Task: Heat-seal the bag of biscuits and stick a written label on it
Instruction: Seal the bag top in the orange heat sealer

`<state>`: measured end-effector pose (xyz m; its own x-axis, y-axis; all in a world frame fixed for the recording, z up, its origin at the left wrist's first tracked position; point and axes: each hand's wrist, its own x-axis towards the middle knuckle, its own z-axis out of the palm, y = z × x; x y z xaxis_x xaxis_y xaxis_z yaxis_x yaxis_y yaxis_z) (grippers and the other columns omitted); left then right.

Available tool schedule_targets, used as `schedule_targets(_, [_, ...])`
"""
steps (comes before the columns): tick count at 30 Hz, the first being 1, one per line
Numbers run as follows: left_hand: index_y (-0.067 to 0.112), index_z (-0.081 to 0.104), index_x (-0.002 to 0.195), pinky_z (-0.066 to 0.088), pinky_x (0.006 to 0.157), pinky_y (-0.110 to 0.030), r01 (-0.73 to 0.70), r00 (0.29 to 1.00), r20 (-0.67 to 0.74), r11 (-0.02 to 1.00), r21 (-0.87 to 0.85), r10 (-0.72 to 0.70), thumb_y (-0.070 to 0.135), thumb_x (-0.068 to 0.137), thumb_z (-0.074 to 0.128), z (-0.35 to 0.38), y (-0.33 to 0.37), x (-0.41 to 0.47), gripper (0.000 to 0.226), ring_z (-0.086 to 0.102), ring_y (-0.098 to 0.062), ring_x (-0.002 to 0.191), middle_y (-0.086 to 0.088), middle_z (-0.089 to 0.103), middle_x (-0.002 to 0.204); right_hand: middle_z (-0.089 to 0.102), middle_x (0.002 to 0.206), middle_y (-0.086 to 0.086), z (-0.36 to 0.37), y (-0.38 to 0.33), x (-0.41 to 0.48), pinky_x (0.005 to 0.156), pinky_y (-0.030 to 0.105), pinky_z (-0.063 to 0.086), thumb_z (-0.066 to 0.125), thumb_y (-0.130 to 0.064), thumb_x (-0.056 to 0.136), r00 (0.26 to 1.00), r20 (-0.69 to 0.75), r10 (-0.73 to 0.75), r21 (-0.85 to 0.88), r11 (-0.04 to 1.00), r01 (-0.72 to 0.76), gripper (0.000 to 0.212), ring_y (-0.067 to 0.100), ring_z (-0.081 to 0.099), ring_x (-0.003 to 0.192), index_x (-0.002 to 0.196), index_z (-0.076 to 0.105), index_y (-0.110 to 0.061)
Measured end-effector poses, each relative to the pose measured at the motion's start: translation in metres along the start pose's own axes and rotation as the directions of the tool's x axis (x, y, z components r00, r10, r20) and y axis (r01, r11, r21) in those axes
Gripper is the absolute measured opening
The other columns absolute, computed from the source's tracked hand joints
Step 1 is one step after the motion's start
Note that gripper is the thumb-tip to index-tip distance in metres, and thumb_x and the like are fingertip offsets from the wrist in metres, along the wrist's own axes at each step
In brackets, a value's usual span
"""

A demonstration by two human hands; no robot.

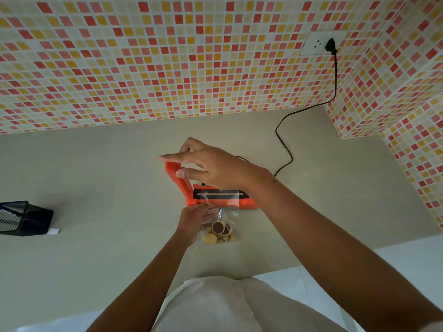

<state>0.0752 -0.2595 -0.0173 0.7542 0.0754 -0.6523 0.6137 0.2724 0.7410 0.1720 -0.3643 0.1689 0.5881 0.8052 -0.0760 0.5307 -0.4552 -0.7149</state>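
Note:
An orange heat sealer (pixel 247 204) stands mid-counter with its lid (pixel 176 176) raised at the left end. A clear bag of round biscuits (pixel 219 232) lies in front of it, its open top laid over the black sealing strip (pixel 219 194). My left hand (pixel 194 220) pinches the bag's top left edge. My right hand (pixel 206 167) hovers over the raised lid with fingers spread, thumb near the lid's upper end; whether it touches the lid is unclear.
A black cord (pixel 285 149) runs from the sealer to a plug (pixel 331 45) in the wall socket at the upper right. A black mesh holder (pixel 21 218) with a white slip (pixel 54 231) beside it sits at the left. The counter's front edge (pixel 335 258) is near.

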Motion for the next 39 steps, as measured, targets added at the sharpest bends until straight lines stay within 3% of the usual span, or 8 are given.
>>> schedule_targets(3, [0.01,0.071,0.092,0.057,0.073,-0.037,-0.001,1.0,0.002,1.0,-0.009,0.001,0.02,0.095,0.059,0.0,0.0,0.001,0.016,0.074,-0.025,0.081,-0.009,0.077,0.089,0.045,0.116,-0.008,-0.003,0.002,0.0,0.077,0.02,0.043,0.052,-0.038,0.101,0.999,0.039,0.013,-0.007,1.0,-0.013,0.042,-0.005,0.049,0.081,0.143,0.049,-0.04])
schedule_targets(8, [0.008,0.071,0.095,0.057,0.075,-0.039,0.024,1.0,-0.001,1.0,-0.016,-0.024,0.021,0.094,0.061,-0.001,-0.002,0.004,0.017,0.073,-0.027,0.086,-0.009,0.076,0.093,0.055,0.108,-0.006,-0.013,0.005,-0.008,0.069,0.014,0.036,0.06,-0.034,0.098,0.999,-0.042,0.024,0.012,1.0,-0.023,0.026,-0.02,0.047,0.077,0.122,0.065,-0.03])
schedule_targets(13, [0.008,0.071,0.093,0.057,0.073,-0.038,0.024,1.0,0.004,0.999,-0.025,-0.024,0.021,0.093,0.061,-0.001,-0.002,0.003,0.016,0.073,-0.027,0.086,-0.01,0.076,0.092,0.057,0.094,-0.008,-0.014,0.018,-0.023,0.072,0.024,0.045,0.062,-0.037,0.096,0.986,-0.153,0.072,0.04,0.997,-0.067,0.013,0.0,0.052,0.076,0.105,0.068,-0.029])
schedule_targets(20, [0.008,0.071,0.096,0.056,0.069,-0.036,0.014,1.0,0.005,1.0,-0.024,-0.014,0.022,0.092,0.063,-0.002,-0.002,0.003,0.016,0.074,-0.026,0.085,-0.012,0.076,0.096,0.056,0.086,-0.002,-0.004,0.039,-0.051,0.065,0.018,0.043,0.064,-0.028,0.094,0.932,-0.304,0.197,0.155,0.976,-0.156,0.023,0.005,0.047,0.066,0.117,0.068,-0.025])
schedule_targets(24, [0.009,0.07,0.096,0.057,0.072,-0.039,0.006,1.0,0.01,1.0,-0.017,-0.006,0.023,0.093,0.063,-0.003,-0.001,0.003,0.016,0.074,-0.026,0.085,-0.01,0.076,0.096,0.054,0.083,-0.009,0.003,0.051,-0.066,0.068,0.019,0.045,0.064,-0.022,0.094,0.9,-0.357,0.249,0.198,0.962,-0.188,0.02,0.004,0.049,0.071,0.113,0.07,-0.021])
schedule_targets(29, [0.012,0.069,0.091,0.056,0.068,-0.035,0.002,1.0,0.019,1.0,-0.027,-0.001,0.02,0.095,0.06,-0.001,0.001,-0.001,0.012,0.074,-0.016,0.072,0.001,0.078,0.082,0.051,0.078,-0.01,0.008,0.062,-0.076,0.07,0.018,0.042,0.063,-0.018,0.093,0.873,-0.396,0.286,0.246,0.949,-0.199,0.016,0.007,0.049,0.073,0.107,0.071,-0.022])
schedule_targets(33, [0.011,0.069,0.091,0.057,0.071,-0.038,0.003,1.0,0.023,1.0,-0.026,-0.003,0.023,0.093,0.063,-0.002,0.001,-0.001,0.013,0.075,-0.018,0.075,-0.003,0.077,0.087,0.053,0.075,-0.015,0.011,0.067,-0.081,0.069,0.02,0.043,0.062,-0.02,0.094,0.854,-0.416,0.313,0.27,0.939,-0.212,0.015,0.007,0.049,0.07,0.105,0.071,-0.024])
schedule_targets(39, [0.012,0.069,0.091,0.056,0.071,-0.037,0.008,1.0,0.024,0.999,-0.033,-0.007,0.022,0.093,0.062,-0.002,0.0,-0.002,0.013,0.074,-0.017,0.074,0.0,0.078,0.083,0.054,0.074,-0.009,0.016,0.073,-0.086,0.067,0.022,0.045,0.063,-0.018,0.093,0.821,-0.446,0.355,0.309,0.923,-0.231,0.012,0.006,0.048,0.067,0.1,0.071,-0.023])
